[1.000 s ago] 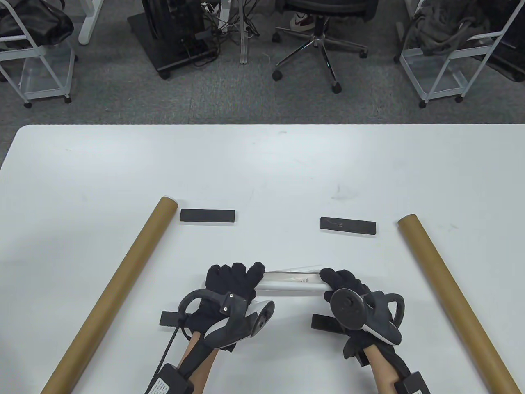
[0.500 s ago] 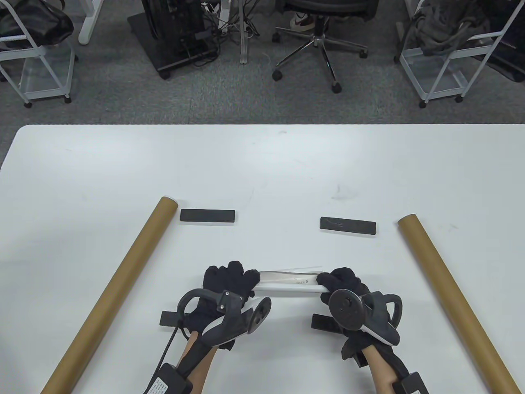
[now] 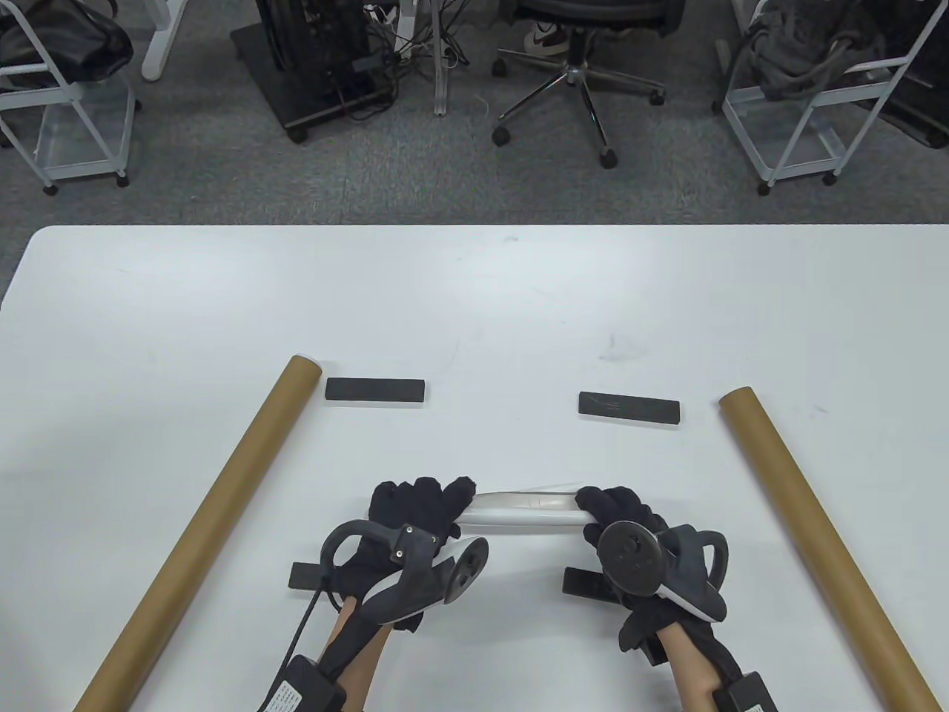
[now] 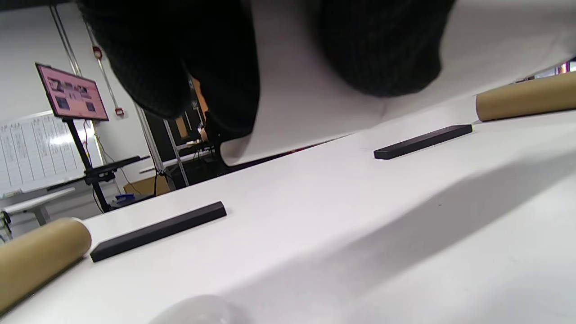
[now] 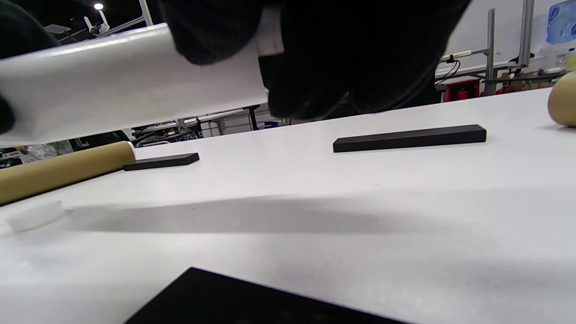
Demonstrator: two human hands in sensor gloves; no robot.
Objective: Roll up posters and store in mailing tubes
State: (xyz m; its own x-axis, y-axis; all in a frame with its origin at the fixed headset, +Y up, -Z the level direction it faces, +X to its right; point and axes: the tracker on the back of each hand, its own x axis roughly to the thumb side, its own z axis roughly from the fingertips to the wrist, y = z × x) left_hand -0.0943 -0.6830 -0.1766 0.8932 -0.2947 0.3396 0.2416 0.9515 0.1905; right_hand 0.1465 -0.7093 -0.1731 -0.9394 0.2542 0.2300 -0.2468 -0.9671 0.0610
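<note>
No writing can be read anywhere. A small label (image 3: 286, 696) on the box strapped to the left forearm carries print too fine to make out. In the left wrist view, a pink screen (image 4: 72, 92) and a whiteboard (image 4: 33, 148) behind it show rows of marks, all blurred.

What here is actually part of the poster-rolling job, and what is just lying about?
Part of the job:
- rolled white poster, held off the table by the left hand and right hand
- left mailing tube
- right mailing tube

Lying about:
- two black bars beyond the hands
- two more black bars near the wrists
- a small translucent cap
</note>
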